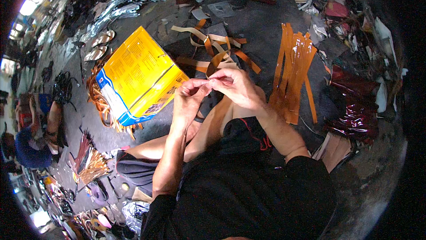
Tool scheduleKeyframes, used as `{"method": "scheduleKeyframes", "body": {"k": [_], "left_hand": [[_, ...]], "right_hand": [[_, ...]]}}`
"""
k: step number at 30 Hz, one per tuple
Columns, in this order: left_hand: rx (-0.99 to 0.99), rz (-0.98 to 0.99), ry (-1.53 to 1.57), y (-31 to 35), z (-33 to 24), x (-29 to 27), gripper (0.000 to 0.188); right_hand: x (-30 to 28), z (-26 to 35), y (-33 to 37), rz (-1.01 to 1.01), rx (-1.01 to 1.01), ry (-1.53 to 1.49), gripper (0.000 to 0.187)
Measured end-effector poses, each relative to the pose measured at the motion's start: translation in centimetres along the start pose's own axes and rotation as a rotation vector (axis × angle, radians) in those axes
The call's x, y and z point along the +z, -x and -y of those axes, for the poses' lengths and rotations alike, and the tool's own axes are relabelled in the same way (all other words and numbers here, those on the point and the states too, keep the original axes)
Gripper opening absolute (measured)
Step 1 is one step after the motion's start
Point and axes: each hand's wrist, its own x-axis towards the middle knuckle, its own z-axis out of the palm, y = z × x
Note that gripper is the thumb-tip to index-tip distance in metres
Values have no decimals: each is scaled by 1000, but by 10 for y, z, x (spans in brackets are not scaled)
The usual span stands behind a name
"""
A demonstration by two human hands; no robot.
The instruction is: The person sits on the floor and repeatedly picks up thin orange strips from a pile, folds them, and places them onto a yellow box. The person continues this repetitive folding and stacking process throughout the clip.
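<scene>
Both my hands meet in front of me, fingertips pinched together above my crossed legs. My left hand (190, 100) comes in beside a yellow and blue box-shaped container (137, 73), its fingers closed at the meeting point. From the right, my right hand (235, 87) pinches at the same spot. A curved brown strip (215, 63), like leather, runs up from the fingertips toward a loose tangle of tan and brown strips (211, 40) on the floor. What lies right between the left fingertips is too small to make out.
A row of orange-brown strips (290, 75) lies to the right, beside dark red glossy sheets (353, 102). Silvery strips (133, 2) are heaped at the far left, near a pair of sandals (100, 45). More brown strips (100, 102) lie behind the container. Scraps surround the floor.
</scene>
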Motion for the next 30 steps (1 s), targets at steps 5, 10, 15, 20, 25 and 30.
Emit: {"method": "scheduleKeyframes", "body": {"k": [5, 10, 15, 20, 25, 30], "left_hand": [[50, -220, 120, 2, 21, 9, 6], [79, -578, -280, 32, -20, -86, 13], [94, -819, -474, 120, -18, -276, 17], [115, -769, -319, 127, -64, -271, 14], [380, -700, -568, 45, -127, -227, 15], [343, -722, -555, 38, -106, -285, 18]], "right_hand": [[16, 15, 6, -161, -124, 376, 12], [-96, 3, -31, -366, 111, -499, 18], [-338, -119, -37, -943, 13, -709, 29], [-327, -85, -27, -870, 71, -612, 26], [-352, -5, -50, -864, -107, -535, 30], [-421, -23, -28, -1097, -114, -656, 35]]}}
